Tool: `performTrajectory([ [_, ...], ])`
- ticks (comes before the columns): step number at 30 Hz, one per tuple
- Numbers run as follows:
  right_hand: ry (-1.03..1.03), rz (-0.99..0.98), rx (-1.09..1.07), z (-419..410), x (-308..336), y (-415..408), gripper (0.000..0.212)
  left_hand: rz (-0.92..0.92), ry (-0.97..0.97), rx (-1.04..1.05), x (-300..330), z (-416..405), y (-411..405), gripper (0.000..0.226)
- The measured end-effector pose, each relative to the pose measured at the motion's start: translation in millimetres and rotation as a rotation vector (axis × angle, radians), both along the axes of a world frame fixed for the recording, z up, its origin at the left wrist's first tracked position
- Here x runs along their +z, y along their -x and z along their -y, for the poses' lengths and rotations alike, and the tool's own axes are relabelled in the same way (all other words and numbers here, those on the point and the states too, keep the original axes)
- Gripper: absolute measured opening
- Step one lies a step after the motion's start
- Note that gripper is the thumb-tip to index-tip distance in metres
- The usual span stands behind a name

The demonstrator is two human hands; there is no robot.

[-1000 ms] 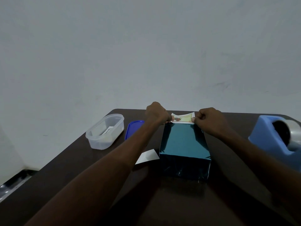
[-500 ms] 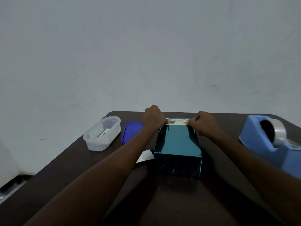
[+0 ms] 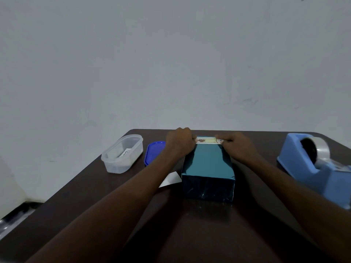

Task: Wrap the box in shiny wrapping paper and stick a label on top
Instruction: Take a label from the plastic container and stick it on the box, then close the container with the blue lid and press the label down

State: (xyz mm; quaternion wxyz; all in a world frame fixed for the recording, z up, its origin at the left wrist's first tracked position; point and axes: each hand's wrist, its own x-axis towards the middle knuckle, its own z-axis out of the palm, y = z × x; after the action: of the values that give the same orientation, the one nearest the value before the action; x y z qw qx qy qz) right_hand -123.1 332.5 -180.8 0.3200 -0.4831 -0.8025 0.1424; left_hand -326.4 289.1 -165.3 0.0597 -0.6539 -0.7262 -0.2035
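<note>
A box wrapped in shiny teal paper (image 3: 208, 164) stands in the middle of the dark brown table (image 3: 95, 196). A pale yellow label (image 3: 206, 140) with a small brown picture lies along the far edge of the box's top. My left hand (image 3: 180, 142) pinches the label's left end, fingers curled. My right hand (image 3: 234, 144) pinches its right end in the same way. Both hands rest at the box's far corners and hide the label's ends.
A clear plastic tub (image 3: 122, 153) with a paper slip inside sits at the left, its blue lid (image 3: 153, 151) beside it. A white backing sheet (image 3: 171, 179) lies left of the box. A blue tape dispenser (image 3: 315, 168) stands at the right. A wall rises behind the table.
The label has come down from a raised, tilted pose to lie low and flat at the far edge of the box top. Both hands went down with it.
</note>
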Motion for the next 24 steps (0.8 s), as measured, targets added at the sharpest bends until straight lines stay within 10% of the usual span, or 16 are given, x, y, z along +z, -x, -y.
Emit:
performTrajectory([
  [11, 0.024, 0.24, 0.058, 20, 11, 4, 0.044, -0.001, 0.334, -0.143, -1, 10, -6, 0.055],
  [24, -0.095, 0.154, 0.04, 46, 46, 28, 0.034, 0.071, -0.02, 0.027, 29, 55, 63, 0.033],
])
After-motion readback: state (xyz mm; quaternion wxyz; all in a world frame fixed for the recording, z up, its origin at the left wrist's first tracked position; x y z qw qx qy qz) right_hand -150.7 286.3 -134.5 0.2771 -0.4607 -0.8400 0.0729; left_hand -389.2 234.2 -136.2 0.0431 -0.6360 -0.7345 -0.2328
